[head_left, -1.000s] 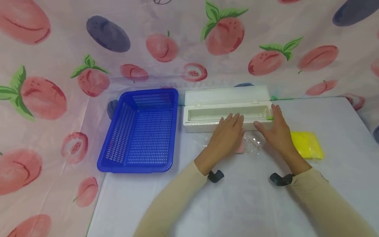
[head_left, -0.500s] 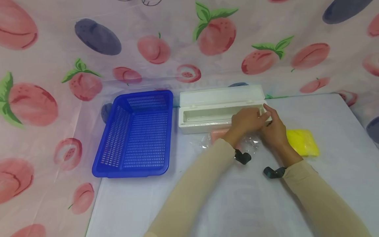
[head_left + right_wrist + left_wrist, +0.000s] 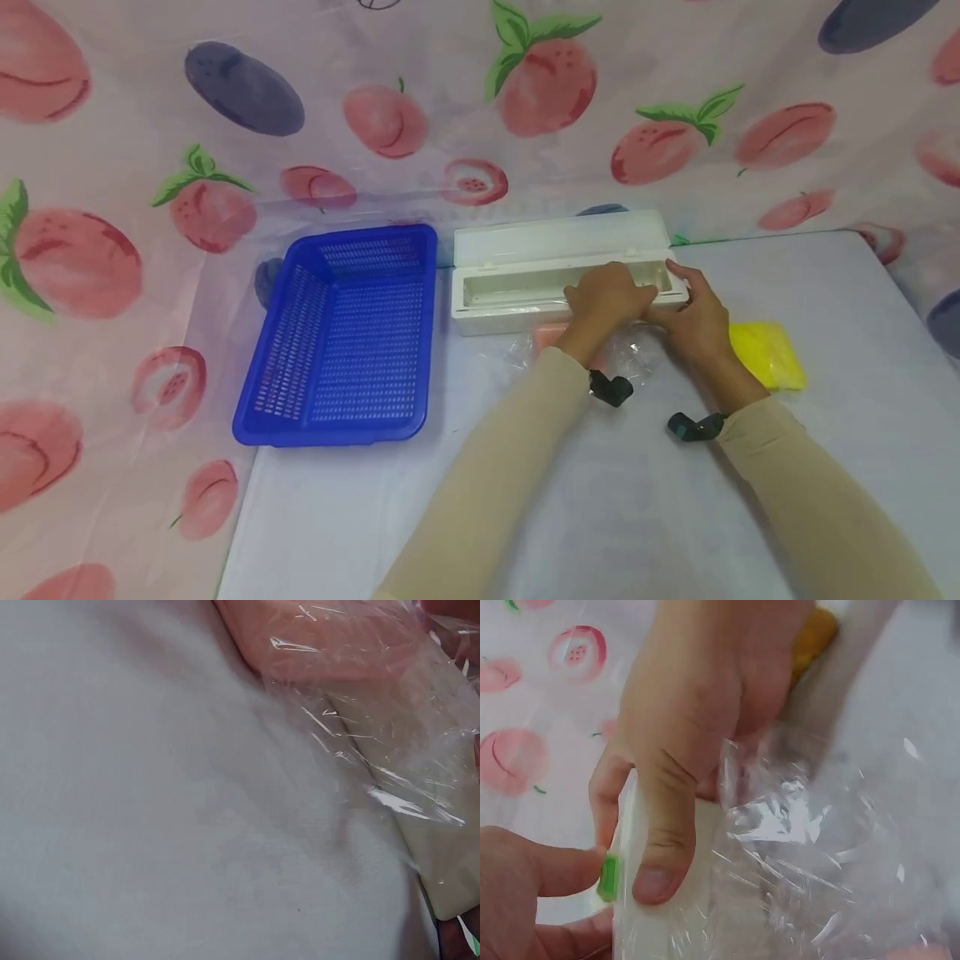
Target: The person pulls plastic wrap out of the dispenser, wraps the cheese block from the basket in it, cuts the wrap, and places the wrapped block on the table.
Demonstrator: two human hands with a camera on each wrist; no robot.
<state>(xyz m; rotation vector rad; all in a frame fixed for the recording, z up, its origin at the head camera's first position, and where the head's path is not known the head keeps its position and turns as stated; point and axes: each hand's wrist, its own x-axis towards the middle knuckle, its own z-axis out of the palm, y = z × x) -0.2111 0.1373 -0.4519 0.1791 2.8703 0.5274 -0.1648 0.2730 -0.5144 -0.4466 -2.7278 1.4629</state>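
Note:
A long white box (image 3: 510, 322) stands at the back with its hinged lid (image 3: 558, 240) raised and its trough showing. My left hand (image 3: 603, 302) is over the box's right half. In the left wrist view that hand pinches a small green slider (image 3: 609, 879) on the box's edge. My right hand (image 3: 697, 327) grips the box's right end, thumb pressed on the front face. Just in front of the box lies a pink slab (image 3: 550, 336) in crinkled clear plastic (image 3: 633, 354). The right wrist view catches the slab and plastic, but hardly any of my right hand.
To the left stands a blue slotted basket (image 3: 367, 350). A yellow packet (image 3: 767, 357) lies right of my right wrist. A fruit-printed sheet (image 3: 420, 50) hangs behind the white-covered table (image 3: 360, 517).
My left hand first reached across to the box's right end, beside my right hand, then shifted slightly left along the edge. My right hand closed round the end. The view also shifted.

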